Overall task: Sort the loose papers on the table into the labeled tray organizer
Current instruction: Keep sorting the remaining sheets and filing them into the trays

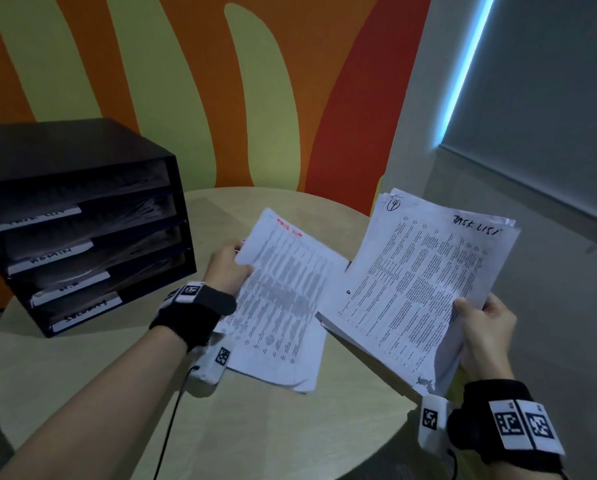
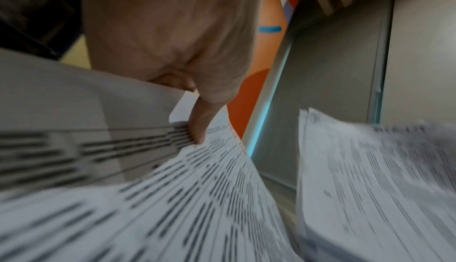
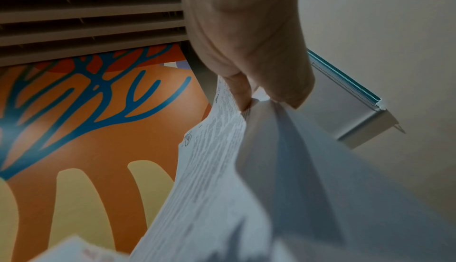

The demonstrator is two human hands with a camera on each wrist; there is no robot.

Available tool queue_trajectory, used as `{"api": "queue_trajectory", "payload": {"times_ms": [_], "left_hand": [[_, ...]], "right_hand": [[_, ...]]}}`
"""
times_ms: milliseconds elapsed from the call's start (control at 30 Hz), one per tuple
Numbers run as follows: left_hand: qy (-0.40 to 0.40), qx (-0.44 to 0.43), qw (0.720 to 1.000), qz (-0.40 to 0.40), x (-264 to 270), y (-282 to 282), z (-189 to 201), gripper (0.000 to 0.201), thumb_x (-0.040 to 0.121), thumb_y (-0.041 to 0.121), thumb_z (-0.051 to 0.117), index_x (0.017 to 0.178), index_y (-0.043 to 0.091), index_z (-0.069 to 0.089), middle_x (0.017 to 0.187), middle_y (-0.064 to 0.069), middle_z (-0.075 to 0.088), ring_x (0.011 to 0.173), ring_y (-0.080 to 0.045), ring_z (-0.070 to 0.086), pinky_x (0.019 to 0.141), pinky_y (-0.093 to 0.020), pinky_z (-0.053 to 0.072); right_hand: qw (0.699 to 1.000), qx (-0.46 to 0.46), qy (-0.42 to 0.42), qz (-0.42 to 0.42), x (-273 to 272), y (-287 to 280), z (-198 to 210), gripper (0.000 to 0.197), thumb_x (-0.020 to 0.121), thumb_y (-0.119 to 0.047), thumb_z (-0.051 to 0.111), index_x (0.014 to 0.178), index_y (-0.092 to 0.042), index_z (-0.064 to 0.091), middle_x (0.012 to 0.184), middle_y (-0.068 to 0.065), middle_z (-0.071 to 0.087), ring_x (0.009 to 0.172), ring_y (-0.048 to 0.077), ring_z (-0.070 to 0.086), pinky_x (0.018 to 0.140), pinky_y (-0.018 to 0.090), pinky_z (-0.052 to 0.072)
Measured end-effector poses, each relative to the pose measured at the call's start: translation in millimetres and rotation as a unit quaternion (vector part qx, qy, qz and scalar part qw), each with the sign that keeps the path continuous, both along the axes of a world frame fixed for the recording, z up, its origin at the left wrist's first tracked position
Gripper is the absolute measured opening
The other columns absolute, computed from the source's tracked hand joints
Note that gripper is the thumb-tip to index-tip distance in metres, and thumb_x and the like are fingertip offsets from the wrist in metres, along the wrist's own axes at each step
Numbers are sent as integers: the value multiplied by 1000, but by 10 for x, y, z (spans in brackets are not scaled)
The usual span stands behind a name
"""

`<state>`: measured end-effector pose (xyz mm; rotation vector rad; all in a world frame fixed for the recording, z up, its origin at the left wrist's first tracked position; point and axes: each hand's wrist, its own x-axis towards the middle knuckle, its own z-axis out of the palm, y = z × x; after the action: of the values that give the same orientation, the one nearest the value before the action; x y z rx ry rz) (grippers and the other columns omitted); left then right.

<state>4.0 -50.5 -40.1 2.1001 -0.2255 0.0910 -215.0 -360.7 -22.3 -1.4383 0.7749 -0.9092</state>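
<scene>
White sheets [image 1: 283, 306] pinched in our left hand [image 1: 228, 268], over bench [image 1: 262, 427]. We are gripping "TASK LIST" stack [image 1: 425, 282] with right hand [image 1: 486, 327]. Organizer [image 1: 82, 223] sitting left of both, slots facing us; left hand nearer, sheets' long axis pointing away.

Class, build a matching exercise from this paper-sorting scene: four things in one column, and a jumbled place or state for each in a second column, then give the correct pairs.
Things
1. tray organizer
2. paper with red writing
3. stack marked "TASK LIST"
4. table

Places or states
A. held in the right hand
B. round, pale wood, under everything
C. black, standing at the table's left
D. held in the left hand

Pairs: 1-C, 2-D, 3-A, 4-B
</scene>
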Motion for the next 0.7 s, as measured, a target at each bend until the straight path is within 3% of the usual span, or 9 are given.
{"api": "queue_trajectory", "payload": {"times_ms": [67,100,200,267,333,400,500,633,700], "left_hand": [[-13,-154,988,2,-34,177,285,26,82,0,63,105,11,55,98,-8,69,85,-25,68,76,-39,56],[-33,-202,979,5,-49,258,437,27,84,-1,62,106,10,53,96,-5,69,82,-20,68,72,-36,57],[-101,-249,963,33,-83,430,824,30,90,-1,61,111,12,43,98,2,62,80,0,61,60,-12,50],[-97,-284,954,11,-124,441,967,37,92,2,62,116,16,37,109,-3,58,86,0,61,62,-12,49],[-72,-285,956,-18,-191,343,998,44,91,2,64,121,17,35,106,-1,59,82,2,63,60,-15,51],[-36,-263,963,-53,-249,165,899,38,90,2,64,121,13,45,96,5,62,72,4,65,58,-16,52],[-4,-201,976,-88,-360,-121,688,10,91,6,63,102,7,64,88,-5,68,74,-18,65,63,-27,51],[11,-188,976,-113,-481,-355,475,12,97,3,51,103,4,61,82,-3,62,69,-6,61,52,-10,44],[22,-205,973,-101,-484,-390,411,18,98,4,49,114,0,57,91,-2,62,77,-7,60,55,-5,44]], "right_hand": [[1000,4,8,-2,5,-8,-18,13,90,6,53,91,-3,62,87,11,62,78,23,57,71,36,46],[1000,6,11,-3,12,-11,-29,13,90,6,53,92,-3,62,89,12,62,80,24,57,73,37,46],[1000,8,24,8,36,13,-68,12,90,3,54,93,-3,64,91,16,65,80,27,60,72,37,48],[999,2,32,23,56,61,-79,11,90,1,55,93,-4,65,91,15,66,79,28,61,70,37,48],[998,-4,32,45,93,149,-63,14,89,0,56,87,-11,65,89,12,67,80,29,62,70,37,48],[997,3,25,79,145,285,-22,19,88,1,56,84,-16,65,87,7,68,80,27,63,67,32,48],[989,17,14,143,213,521,62,22,90,2,55,90,-16,68,89,7,72,80,26,68,67,36,53],[978,11,-7,210,248,767,153,16,97,-5,52,97,-5,68,86,9,75,73,24,71,61,32,57],[974,17,-29,226,260,850,177,23,101,-15,48,102,-5,68,92,8,75,82,23,73,69,35,60]]}}
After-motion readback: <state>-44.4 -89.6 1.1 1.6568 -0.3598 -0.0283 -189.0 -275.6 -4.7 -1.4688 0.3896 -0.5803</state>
